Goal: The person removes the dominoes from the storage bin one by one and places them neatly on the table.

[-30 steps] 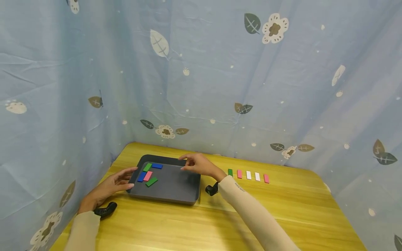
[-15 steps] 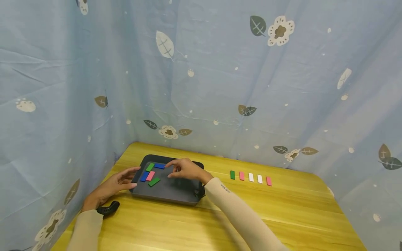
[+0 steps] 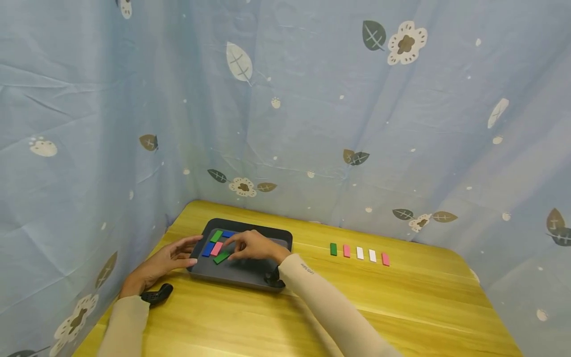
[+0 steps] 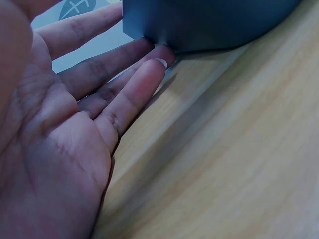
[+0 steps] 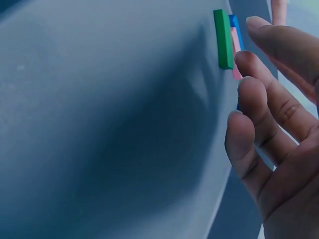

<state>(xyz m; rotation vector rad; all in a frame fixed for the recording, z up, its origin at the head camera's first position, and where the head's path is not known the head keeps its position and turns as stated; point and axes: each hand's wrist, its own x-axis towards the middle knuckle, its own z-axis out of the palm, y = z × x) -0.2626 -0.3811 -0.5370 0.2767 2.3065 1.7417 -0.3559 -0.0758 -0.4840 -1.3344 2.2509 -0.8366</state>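
A dark grey tray [image 3: 243,281] holds several small flat rectangular blocks at its left end. My right hand [image 3: 254,245] is over the tray, thumb and index finger spread beside a slanted green block [image 3: 221,257]. In the right wrist view a gap shows between those fingertips and the green block [image 5: 224,40]. Close by lie a pink block [image 3: 216,249], a blue block [image 3: 208,249], another green block [image 3: 216,236] and a partly covered blue block [image 3: 228,234]. My left hand [image 3: 162,262] rests against the tray's left side, its fingers extended and touching the outer wall [image 4: 199,22].
To the right of the tray, a row of separate blocks lies on the wooden table [image 3: 401,297]: a green one [image 3: 333,249], a pink one [image 3: 346,251], two white ones [image 3: 359,253] and another pink one [image 3: 385,259]. A patterned curtain [image 3: 312,99] encloses the table's back and sides.
My right hand has moved left and nearer across the tray, from its right side to the slanted green block. My left hand stays at the tray's side. The view has shifted slightly.
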